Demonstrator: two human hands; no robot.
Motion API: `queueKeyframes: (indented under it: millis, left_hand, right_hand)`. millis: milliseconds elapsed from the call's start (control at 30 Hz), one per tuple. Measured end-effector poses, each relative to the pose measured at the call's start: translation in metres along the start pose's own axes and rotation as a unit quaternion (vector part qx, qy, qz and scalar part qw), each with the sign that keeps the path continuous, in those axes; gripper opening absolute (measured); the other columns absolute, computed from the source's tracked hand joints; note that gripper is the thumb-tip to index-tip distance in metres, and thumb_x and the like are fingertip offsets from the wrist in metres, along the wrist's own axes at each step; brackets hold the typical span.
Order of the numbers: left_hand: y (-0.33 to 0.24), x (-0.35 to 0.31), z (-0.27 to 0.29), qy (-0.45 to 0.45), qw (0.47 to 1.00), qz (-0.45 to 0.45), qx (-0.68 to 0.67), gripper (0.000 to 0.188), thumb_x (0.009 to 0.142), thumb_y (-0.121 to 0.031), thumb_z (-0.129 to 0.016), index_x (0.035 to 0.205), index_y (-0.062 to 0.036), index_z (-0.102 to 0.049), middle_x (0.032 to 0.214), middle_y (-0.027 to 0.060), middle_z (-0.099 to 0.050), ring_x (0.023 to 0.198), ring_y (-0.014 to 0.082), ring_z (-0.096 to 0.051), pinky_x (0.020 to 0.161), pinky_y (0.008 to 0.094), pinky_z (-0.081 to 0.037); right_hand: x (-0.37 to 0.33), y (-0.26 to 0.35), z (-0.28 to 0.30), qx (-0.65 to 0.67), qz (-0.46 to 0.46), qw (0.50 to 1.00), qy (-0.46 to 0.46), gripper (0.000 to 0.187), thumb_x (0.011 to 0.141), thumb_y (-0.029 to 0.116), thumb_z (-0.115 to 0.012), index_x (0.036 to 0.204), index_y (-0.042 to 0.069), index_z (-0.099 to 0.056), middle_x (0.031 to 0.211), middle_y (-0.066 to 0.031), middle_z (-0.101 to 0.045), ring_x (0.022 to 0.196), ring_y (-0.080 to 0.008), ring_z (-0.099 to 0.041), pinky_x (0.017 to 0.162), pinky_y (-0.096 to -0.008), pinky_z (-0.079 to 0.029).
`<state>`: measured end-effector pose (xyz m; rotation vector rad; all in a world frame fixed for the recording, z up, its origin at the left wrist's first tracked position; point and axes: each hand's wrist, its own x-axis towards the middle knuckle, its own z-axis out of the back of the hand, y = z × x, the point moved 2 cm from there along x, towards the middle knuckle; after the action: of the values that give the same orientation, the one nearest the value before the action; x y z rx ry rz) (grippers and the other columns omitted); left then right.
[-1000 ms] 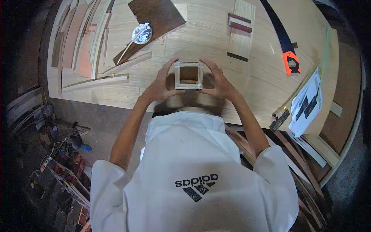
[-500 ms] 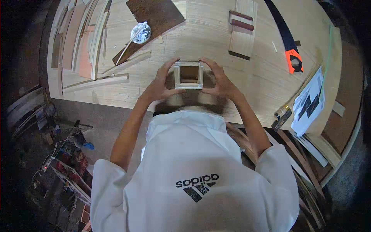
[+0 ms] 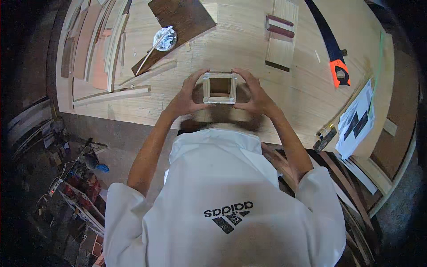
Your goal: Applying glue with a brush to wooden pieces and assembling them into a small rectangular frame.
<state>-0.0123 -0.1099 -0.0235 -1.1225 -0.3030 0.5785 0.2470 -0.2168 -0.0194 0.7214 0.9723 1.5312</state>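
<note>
A small square wooden frame [image 3: 219, 101], pale and box-like with a brown inside, is held in front of me near the table's front edge. My left hand [image 3: 189, 98] grips its left side, with fingertips at the far corner and thumb at the near one. On the opposite side, my right hand [image 3: 255, 95] clasps it the same way. Both hands cast shadows on the wooden tabletop [image 3: 178, 122]. Beyond the left hand, a round foil-lined dish [image 3: 165, 41] with a thin stick [image 3: 149, 54] laid over it sits on a dark brown board [image 3: 189, 20].
Wood strips [image 3: 113, 49] are piled at the left. A pale block [image 3: 280, 51] bearing dark red bars lies at the far right of centre. Further right are an orange-handled saw [image 3: 340, 75], printed paper sheets [image 3: 353, 122] and a black-ended tool [image 3: 324, 139].
The whole scene has shifted slightly right and down in the picture. Both hands keep the same hold on the wooden frame.
</note>
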Motion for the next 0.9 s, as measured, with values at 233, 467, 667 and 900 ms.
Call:
queueKeyframes:
  millis: [233,467,667,900]
  left_hand:
    - [-0.0041,0.0006,0.0006,0.001,1.000,-0.001,0.010,0.111,0.069,-0.031,-0.091,0.157,-0.0155,-0.025,0.158,0.0118,-0.033,0.144,0.0338,-0.033,0.119,0.0464,-0.031]
    - [-0.0040,-0.0001,0.0001,0.002,1.000,0.016,0.004,0.112,0.067,-0.028,-0.093,0.157,-0.0157,-0.027,0.157,0.0116,-0.034,0.144,0.0328,-0.034,0.119,0.0454,-0.033]
    - [-0.0017,0.0003,-0.0013,-0.003,1.000,0.002,-0.030,0.111,0.067,-0.026,-0.092,0.157,-0.0163,-0.028,0.158,0.0102,-0.032,0.145,0.0332,-0.032,0.118,0.0455,-0.035]
    - [-0.0003,-0.0014,-0.0014,-0.005,1.000,0.017,-0.016,0.111,0.067,-0.026,-0.091,0.157,-0.0180,-0.027,0.158,0.0091,-0.034,0.144,0.0336,-0.033,0.118,0.0467,-0.034]
  right_hand:
    - [-0.0012,0.0032,0.0006,-0.018,-0.001,1.000,-0.005,0.113,0.062,0.023,-0.093,0.155,0.016,-0.029,0.156,-0.0092,-0.037,0.143,-0.0318,-0.036,0.118,-0.0486,-0.026]
    - [0.0004,0.0077,0.0041,-0.012,-0.001,1.000,-0.002,0.114,0.061,0.022,-0.093,0.155,0.016,-0.029,0.156,-0.0092,-0.037,0.142,-0.0329,-0.036,0.118,-0.0462,-0.027]
    - [-0.0003,0.0065,0.0032,-0.014,0.016,1.000,-0.007,0.113,0.062,0.024,-0.092,0.155,0.016,-0.030,0.157,-0.0086,-0.037,0.142,-0.0321,-0.036,0.118,-0.0459,-0.028]
    - [-0.0014,0.0036,0.0025,-0.003,0.002,1.000,-0.005,0.112,0.061,0.025,-0.092,0.155,0.016,-0.031,0.157,-0.0084,-0.038,0.142,-0.0327,-0.036,0.118,-0.0459,-0.030]
